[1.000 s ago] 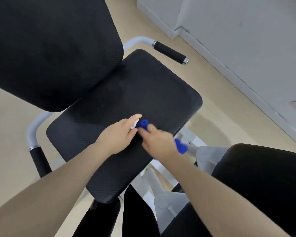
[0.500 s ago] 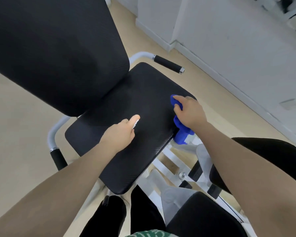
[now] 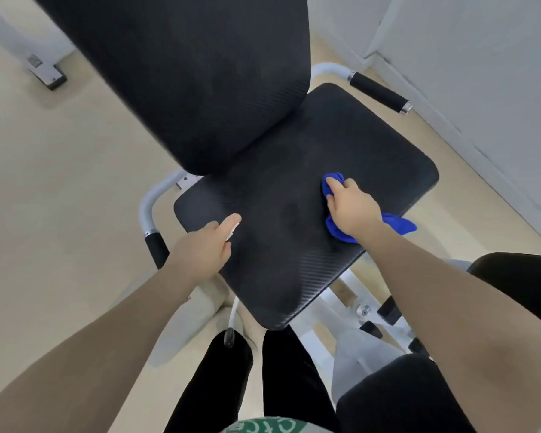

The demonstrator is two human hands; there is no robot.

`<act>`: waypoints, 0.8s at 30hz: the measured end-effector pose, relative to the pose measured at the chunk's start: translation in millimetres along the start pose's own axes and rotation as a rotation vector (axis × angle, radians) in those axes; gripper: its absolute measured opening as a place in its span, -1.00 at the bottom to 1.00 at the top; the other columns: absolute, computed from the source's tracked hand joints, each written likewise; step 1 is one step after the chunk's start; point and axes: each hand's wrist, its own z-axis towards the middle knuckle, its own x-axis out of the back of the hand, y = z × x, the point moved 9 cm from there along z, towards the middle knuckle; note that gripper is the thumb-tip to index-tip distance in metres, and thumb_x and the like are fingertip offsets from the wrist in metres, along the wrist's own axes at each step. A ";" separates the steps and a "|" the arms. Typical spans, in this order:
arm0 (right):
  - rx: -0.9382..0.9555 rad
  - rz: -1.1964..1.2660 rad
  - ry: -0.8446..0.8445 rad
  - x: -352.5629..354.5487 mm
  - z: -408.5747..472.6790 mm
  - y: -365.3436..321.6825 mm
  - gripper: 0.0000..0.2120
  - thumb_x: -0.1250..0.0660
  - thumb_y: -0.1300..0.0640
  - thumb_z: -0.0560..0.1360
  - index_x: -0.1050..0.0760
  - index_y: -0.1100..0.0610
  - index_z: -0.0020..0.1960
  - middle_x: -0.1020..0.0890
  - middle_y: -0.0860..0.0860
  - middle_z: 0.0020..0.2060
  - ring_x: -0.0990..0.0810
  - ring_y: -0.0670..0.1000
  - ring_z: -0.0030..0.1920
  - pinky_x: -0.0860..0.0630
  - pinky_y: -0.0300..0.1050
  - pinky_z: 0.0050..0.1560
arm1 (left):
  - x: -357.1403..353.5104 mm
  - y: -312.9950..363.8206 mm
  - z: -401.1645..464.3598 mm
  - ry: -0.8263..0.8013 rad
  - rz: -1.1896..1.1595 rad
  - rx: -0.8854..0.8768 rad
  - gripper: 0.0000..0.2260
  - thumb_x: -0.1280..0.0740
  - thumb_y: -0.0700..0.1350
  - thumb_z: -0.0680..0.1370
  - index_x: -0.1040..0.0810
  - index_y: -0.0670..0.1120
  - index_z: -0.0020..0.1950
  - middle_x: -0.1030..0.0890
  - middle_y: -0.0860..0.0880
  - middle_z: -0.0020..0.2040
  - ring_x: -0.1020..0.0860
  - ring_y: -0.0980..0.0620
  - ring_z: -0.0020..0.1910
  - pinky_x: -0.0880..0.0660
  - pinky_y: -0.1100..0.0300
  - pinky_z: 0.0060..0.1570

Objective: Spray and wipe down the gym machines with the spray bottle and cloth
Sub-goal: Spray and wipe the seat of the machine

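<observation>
Though cut off by the bottom edge, can still count two legs [image 3: 219, 385] in black trousers, with a strip of green printed shirt [image 3: 263, 428] between them. Just beyond the left leg, can make out one thin lever with a black knob [image 3: 228, 337].

Further out, two bare forearms and two hands. Left hand [image 3: 205, 248] hovering at the near left corner of the seat pad [image 3: 278, 276], fingers curled round a spray bottle [image 3: 233, 231]. Only a white sliver of it visible beside the forefinger, the rest hidden inside the fist. Cannot tell whether the hand touches the pad.

Right hand [image 3: 353, 207] on the right part of the same pad, fingers closed over one blue cloth [image 3: 397, 225]. Cloth bunched under the palm and pressed onto the pad. One end showing past the fingertips, the other trailing behind the wrist near the right edge.

Two more black pads at lower right, one near [image 3: 403, 398] and one further back [image 3: 519, 282], both cropped by the frame. White frame tubes between them, partly hidden behind the right arm.

Beyond the seat, one tall black backrest [image 3: 185, 73], its top out of view. Two black handle grips on white tubes, one left [image 3: 156, 250] and one right [image 3: 378, 92].

Farthest, beige floor [image 3: 60, 182], a white wall [image 3: 481, 73], and one metal foot [image 3: 44, 73] at upper left, blurred.
</observation>
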 end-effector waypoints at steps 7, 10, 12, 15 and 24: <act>0.697 -0.046 -0.051 -89.1 -103.5 -162.2 -0.62 -0.43 0.10 0.32 -0.58 0.03 0.14 -0.56 0.09 -0.24 -0.47 0.10 -0.58 -0.28 -0.20 -0.63 | -28.8 -12.8 -1.4 -0.064 -0.013 -0.052 -0.58 -0.11 -0.10 0.61 -0.12 0.03 0.46 -0.46 -0.13 0.13 -0.53 -0.17 -0.12 -0.43 0.05 -0.17; 0.575 -0.203 0.074 -64.1 -70.5 -122.9 -0.58 -0.15 0.08 0.42 -0.49 -0.11 0.25 -0.53 0.09 -0.09 -0.56 0.11 -0.40 -0.31 -0.17 -0.53 | -30.7 -16.6 -5.0 -0.061 -0.041 -0.072 -0.58 -0.09 -0.10 0.62 -0.11 0.03 0.47 -0.44 -0.10 0.05 -0.50 -0.15 -0.19 -0.43 0.05 -0.19; 0.266 -0.283 0.100 -39.5 -33.2 -53.8 -0.54 -0.07 0.12 0.55 -0.23 -0.12 0.43 -0.41 0.13 0.12 -0.58 0.19 -0.11 -0.33 -0.06 -0.34 | -33.8 -20.9 -5.5 -0.057 -0.060 -0.083 -0.60 -0.09 -0.11 0.61 -0.12 0.04 0.45 -0.42 -0.07 -0.01 -0.45 -0.10 -0.25 -0.39 0.08 -0.23; -0.063 -0.174 0.185 -14.8 -23.2 11.0 -0.60 -0.05 0.12 0.61 -0.20 -0.03 0.44 -0.37 0.18 0.12 -0.54 0.24 -0.11 -0.30 -0.03 -0.31 | -43.4 -22.8 -7.2 -0.066 -0.096 -0.101 -0.59 -0.10 -0.11 0.61 -0.13 0.05 0.44 -0.44 -0.07 0.02 -0.44 -0.07 -0.24 -0.37 0.10 -0.23; 0.600 -0.131 0.109 -66.3 -88.2 -102.6 -0.59 -0.02 -0.04 0.47 -0.57 0.06 0.07 -0.52 0.09 -0.23 -0.53 0.12 -0.45 -0.28 -0.19 -0.53 | -51.6 -14.6 -9.7 -0.046 -0.115 -0.087 -0.56 -0.12 -0.10 0.59 -0.12 0.06 0.46 -0.44 -0.07 -0.01 -0.50 -0.10 -0.23 -0.51 0.01 -0.18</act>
